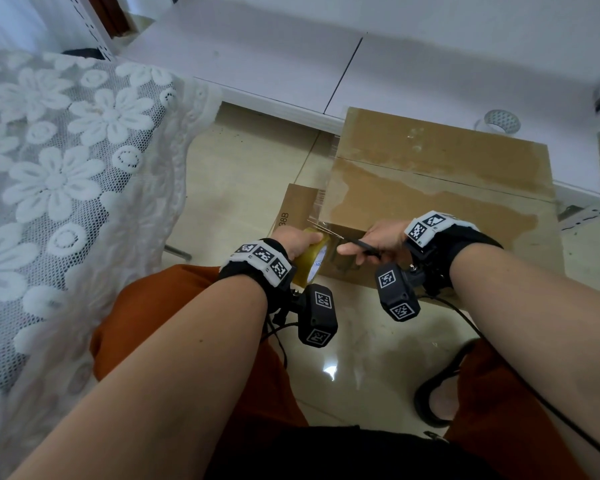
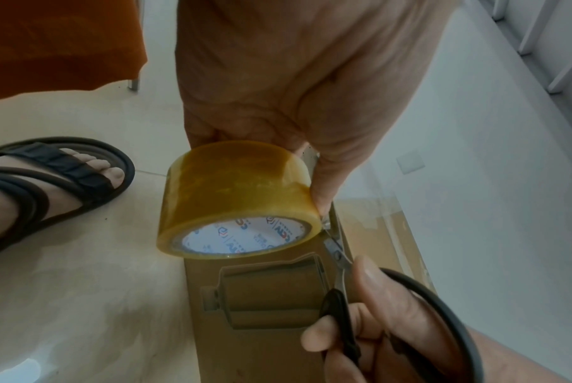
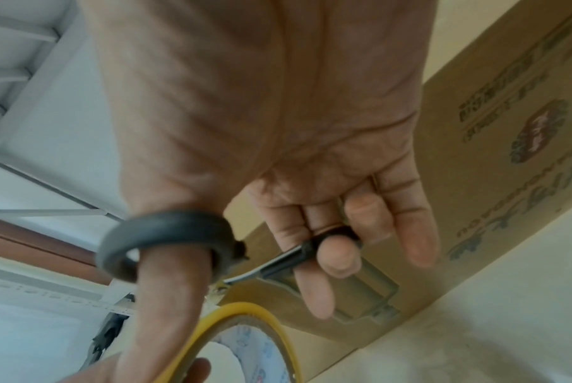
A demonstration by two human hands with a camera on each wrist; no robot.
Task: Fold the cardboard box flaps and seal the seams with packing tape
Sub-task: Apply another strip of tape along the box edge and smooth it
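Observation:
A brown cardboard box (image 1: 440, 188) stands on the tiled floor with its top flaps closed and clear tape shining along the seam. My left hand (image 1: 293, 239) grips a yellowish roll of packing tape (image 1: 310, 261) (image 2: 242, 197) at the box's near left corner. My right hand (image 1: 378, 239) holds black-handled scissors (image 2: 340, 264) (image 3: 278, 261), thumb and fingers through the loops. The blades reach the strip of tape between roll and box corner. A punched carry handle (image 2: 271, 292) shows on the box's near side.
A second clear tape roll (image 1: 499, 121) sits on the white board (image 1: 291, 64) behind the box. A lace-covered table (image 1: 66, 168) stands at the left. A flat cardboard piece (image 1: 295, 206) lies left of the box. My sandalled foot (image 1: 440, 393) rests on the floor.

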